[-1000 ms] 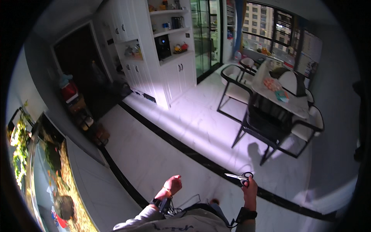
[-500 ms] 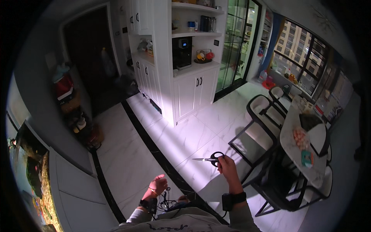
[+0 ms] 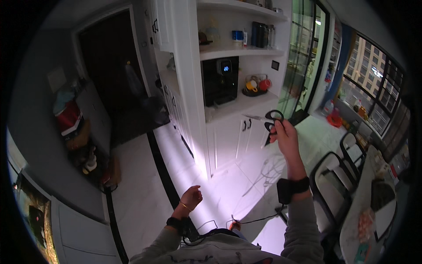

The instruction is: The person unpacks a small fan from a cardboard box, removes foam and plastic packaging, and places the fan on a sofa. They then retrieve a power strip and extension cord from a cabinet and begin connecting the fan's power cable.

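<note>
My right hand [image 3: 285, 137] is raised in front of the white cabinet [image 3: 226, 141], its fingers closed on the black handle of a pair of scissors [image 3: 269, 119]. The metal blades point left and seem to be together. My left hand [image 3: 191, 199] hangs lower, over the tiled floor, with its fingers loosely curled and no object visible in it. A black band with a small box sits on each wrist, and a thin cable runs from the right one.
A black coffee machine [image 3: 220, 81] and a rack of cups [image 3: 256, 84] stand in the cabinet niche. Dark-framed chairs [image 3: 332, 189] and a marble table [image 3: 351, 229] are at right. A low cabinet [image 3: 85, 235] with a fish tank [image 3: 39, 220] lies at left. Glass doors [image 3: 299, 57] stand beyond.
My right hand has lifted the scissors up and to the right, toward the cabinet front. My left hand has risen slightly. The cabinet looks nearer and the table has shifted right and down in view.
</note>
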{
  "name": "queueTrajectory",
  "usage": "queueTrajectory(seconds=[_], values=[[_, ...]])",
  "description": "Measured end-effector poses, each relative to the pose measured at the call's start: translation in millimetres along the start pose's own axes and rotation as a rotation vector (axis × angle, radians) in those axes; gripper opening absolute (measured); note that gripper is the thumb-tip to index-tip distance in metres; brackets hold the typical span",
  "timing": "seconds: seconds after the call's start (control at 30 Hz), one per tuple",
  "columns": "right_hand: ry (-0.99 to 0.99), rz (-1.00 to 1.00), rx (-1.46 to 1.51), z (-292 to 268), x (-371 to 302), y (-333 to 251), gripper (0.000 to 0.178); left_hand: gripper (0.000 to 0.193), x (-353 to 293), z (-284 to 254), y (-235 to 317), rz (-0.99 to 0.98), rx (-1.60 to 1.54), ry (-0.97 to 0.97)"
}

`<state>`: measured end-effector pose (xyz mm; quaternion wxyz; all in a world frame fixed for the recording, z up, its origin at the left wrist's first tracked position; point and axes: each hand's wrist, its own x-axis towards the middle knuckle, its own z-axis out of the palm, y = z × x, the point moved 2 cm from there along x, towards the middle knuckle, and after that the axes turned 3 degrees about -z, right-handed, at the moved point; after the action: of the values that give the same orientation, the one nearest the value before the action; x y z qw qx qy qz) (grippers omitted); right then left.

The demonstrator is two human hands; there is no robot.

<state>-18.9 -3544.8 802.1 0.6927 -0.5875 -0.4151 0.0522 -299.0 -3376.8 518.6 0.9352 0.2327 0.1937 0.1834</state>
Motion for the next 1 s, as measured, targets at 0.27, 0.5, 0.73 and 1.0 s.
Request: queueTrajectory(seconds=[0.27,0.5,0.73,1.0], values=[[0.087,-0.438,-0.243,95,279,50,0.014,0.016,110,-12,67,0.146,-0.071,0.207],[0.044,-0.530,-0.277,170,429,76,0.022,0.015,212,-2,135,0.228,-0.050,0.330],[-0.164,-0.836,-0.544,231,496,99,0.022,0.013,279,52,178,0.331,0.078,0.302],[-0.341,-0.963,-0.615,260,523,112,0.034,0.014,296,81,130,0.459,-0.065,0.433]])
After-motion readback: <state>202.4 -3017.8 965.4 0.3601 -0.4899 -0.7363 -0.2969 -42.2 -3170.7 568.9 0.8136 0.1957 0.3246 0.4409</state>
